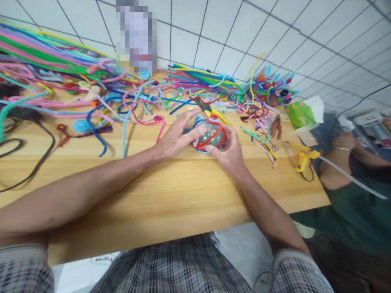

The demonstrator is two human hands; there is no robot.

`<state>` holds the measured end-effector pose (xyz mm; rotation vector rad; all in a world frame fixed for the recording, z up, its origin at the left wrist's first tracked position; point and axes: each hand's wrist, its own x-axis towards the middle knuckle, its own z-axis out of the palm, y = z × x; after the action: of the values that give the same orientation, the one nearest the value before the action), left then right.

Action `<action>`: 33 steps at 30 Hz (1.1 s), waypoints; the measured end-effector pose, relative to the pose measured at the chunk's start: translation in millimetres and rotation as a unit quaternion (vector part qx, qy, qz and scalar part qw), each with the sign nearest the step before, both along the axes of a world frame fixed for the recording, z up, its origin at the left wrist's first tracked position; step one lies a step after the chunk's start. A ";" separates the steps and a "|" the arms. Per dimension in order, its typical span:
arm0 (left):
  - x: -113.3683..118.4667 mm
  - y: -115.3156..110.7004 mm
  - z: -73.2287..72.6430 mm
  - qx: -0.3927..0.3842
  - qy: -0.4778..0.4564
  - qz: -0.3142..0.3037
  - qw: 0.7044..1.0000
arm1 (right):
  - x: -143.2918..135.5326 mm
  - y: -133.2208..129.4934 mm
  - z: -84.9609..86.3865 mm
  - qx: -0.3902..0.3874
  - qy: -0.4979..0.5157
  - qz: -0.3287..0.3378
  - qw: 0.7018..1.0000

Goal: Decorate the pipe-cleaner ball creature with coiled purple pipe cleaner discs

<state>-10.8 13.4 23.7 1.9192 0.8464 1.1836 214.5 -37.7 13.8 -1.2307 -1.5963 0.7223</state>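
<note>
A clear round ball [215,139] banded with red and blue pipe cleaners sits between my two hands, above the table. My right hand [230,154] grips its right side, the thumb lying across the front and the fingers curled behind. On the opposite side, my left hand [179,136] presses a digit onto the ball's surface, while another finger stretches out above it. The ball hides some of the fingertips. Just behind it lie yellow-handled pliers [210,110], jaws pointing up and left.
Pipe cleaners [201,81] lie heaped along the wall. Two colourful decorated figures [270,90] stand at the back right. Near them are red-handled pliers [276,128], small scissors [274,146], a green tissue pack [301,114] and a yellow glue gun [302,156]. Another person's arm [337,162] is beyond.
</note>
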 end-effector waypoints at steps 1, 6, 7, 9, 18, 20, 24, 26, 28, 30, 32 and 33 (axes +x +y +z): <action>-1.4 -0.9 -0.5 0.022 -0.007 0.037 0.999 | 0.0 1.2 2.1 -0.013 0.039 0.004 0.999; 2.6 -14.3 -6.0 0.042 -0.025 0.153 0.987 | 0.9 3.1 12.3 -0.043 0.142 0.009 0.989; 5.7 -17.7 -8.1 0.031 -0.028 0.157 0.987 | 1.1 3.1 12.8 -0.044 0.152 0.005 0.987; 12.5 -23.1 -13.3 -0.006 -0.034 0.155 0.987 | 1.2 3.0 12.4 -0.040 0.164 -0.002 0.986; 8.8 -19.4 -12.8 0.061 -0.009 0.158 0.985 | -2.5 -2.6 10.8 0.004 0.114 -0.035 0.993; 4.2 -19.8 -3.5 0.096 0.021 0.132 0.986 | -3.4 -6.2 10.4 0.014 0.082 -0.031 0.996; 2.0 -22.8 10.6 0.116 0.063 0.064 0.989 | -5.5 -13.4 9.3 0.023 -0.001 0.008 1.000; 3.2 -23.3 12.8 0.106 0.066 0.043 0.991 | -6.6 -15.8 9.0 0.032 -0.037 0.018 0.999; 4.4 -22.8 12.7 0.096 0.061 0.034 0.993 | -7.5 -17.0 8.7 0.038 -0.060 0.022 0.997; 5.3 -22.0 11.7 0.094 0.052 0.033 0.994 | -7.9 -17.1 8.0 0.041 -0.070 0.021 0.997; 6.0 -21.4 10.5 0.092 0.045 0.035 0.994 | -8.0 -16.4 6.6 0.042 -0.071 0.021 0.996; 6.4 -21.3 9.9 0.090 0.044 0.036 0.994 | -8.0 -15.9 5.8 0.044 -0.070 0.022 0.996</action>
<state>-4.4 -7.9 33.6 2.1153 0.8869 1.2641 206.5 -53.7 19.6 -1.2083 -1.7565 0.5975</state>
